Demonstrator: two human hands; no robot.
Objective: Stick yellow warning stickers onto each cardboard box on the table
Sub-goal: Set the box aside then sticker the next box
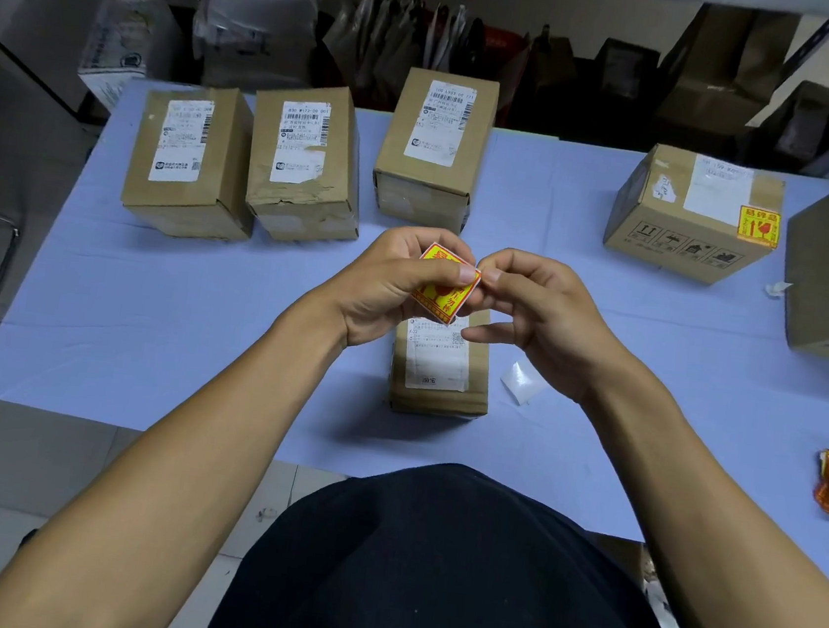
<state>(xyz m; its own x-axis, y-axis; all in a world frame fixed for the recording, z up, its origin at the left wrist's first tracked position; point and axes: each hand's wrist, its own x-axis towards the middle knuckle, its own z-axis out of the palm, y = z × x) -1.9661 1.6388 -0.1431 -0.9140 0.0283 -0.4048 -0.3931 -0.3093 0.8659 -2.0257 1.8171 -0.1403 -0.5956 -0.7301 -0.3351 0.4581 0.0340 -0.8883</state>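
yellow-red sticker (444,286) held tilted above small box (440,368)

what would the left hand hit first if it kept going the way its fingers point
Probably the right hand: the left hand points rightward across the square yellow-and-red warning sticker that both hands pinch, and their fingertips nearly meet at its right corner. Depth is unclear from one view.

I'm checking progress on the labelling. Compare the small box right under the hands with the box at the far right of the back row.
The far-right box already carries a yellow warning sticker on its front corner; the near box shows none. The far-right box is larger, with handling symbols printed on its side; the near box is slimmer and plain. Both are brown cardboard with white shipping labels, standing on the table.
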